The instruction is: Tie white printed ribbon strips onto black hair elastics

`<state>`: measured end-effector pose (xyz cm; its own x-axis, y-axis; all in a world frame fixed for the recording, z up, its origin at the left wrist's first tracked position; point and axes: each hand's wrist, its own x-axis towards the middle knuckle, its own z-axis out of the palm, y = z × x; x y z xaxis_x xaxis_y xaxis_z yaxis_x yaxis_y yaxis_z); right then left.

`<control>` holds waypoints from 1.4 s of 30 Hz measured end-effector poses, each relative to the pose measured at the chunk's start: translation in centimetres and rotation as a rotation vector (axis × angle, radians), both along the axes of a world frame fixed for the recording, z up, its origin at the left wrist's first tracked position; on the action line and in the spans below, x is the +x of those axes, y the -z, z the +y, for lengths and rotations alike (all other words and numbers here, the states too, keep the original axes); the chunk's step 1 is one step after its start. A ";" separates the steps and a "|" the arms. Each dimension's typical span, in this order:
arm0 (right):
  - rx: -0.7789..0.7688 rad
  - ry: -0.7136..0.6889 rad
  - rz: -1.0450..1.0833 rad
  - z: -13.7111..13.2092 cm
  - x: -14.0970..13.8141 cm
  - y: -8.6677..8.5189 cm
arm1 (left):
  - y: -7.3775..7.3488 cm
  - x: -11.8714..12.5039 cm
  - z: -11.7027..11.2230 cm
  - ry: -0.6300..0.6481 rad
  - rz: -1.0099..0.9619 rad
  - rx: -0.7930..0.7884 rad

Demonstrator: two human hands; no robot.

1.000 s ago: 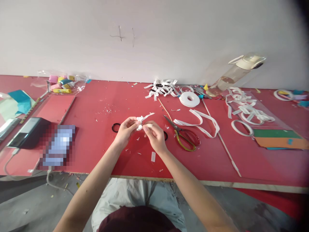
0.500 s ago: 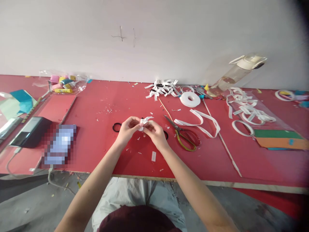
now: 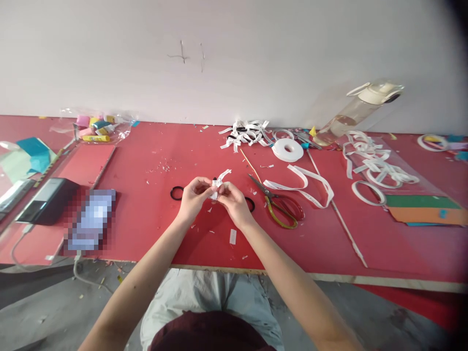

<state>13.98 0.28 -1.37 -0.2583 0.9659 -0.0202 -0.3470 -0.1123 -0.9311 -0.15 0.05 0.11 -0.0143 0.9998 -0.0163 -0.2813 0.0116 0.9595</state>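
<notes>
My left hand (image 3: 196, 196) and my right hand (image 3: 231, 199) meet above the red table, both pinching a short white printed ribbon (image 3: 219, 181). One ribbon end sticks up to the right between the fingertips. A bit of something black shows behind the ribbon; most of it is hidden by my fingers. To the left of my left hand lies a black hair tie (image 3: 177, 193). Another black hair tie (image 3: 250, 204) is partly covered by my right hand. Scissors (image 3: 276, 202) with olive and red handles lie to the right, beside a loose length of white ribbon (image 3: 310, 187).
Behind sit a pile of black-and-white ribbon pieces (image 3: 246, 134) and a white ribbon roll (image 3: 287, 149). A tilted bottle (image 3: 360, 109) leans at the wall. A phone (image 3: 93, 219) and black device (image 3: 47, 200) lie left; coloured sheets (image 3: 424, 209) lie right. Scraps dot the table.
The free ribbon end now points more steeply upward than before. My right fingers have shifted slightly at the ribbon; both hands stay in nearly the same place.
</notes>
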 end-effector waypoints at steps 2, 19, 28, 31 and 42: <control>0.072 0.024 -0.077 -0.2 0.1 -0.3 | -0.1 -0.2 0.2 -0.002 -0.017 -0.004; 0.485 0.345 -0.637 -0.1 1.1 0.0 | -0.4 -0.9 0.0 0.229 -0.001 -0.176; 0.767 0.441 -0.759 0.5 1.6 -0.3 | -0.9 -1.2 0.1 0.278 -0.100 -0.286; 0.735 0.437 -0.745 0.6 1.6 -0.1 | -0.9 -1.3 0.1 0.275 -0.092 -0.283; 0.686 0.404 -0.733 0.4 1.7 0.1 | -0.6 -1.3 0.1 0.269 -0.040 -0.269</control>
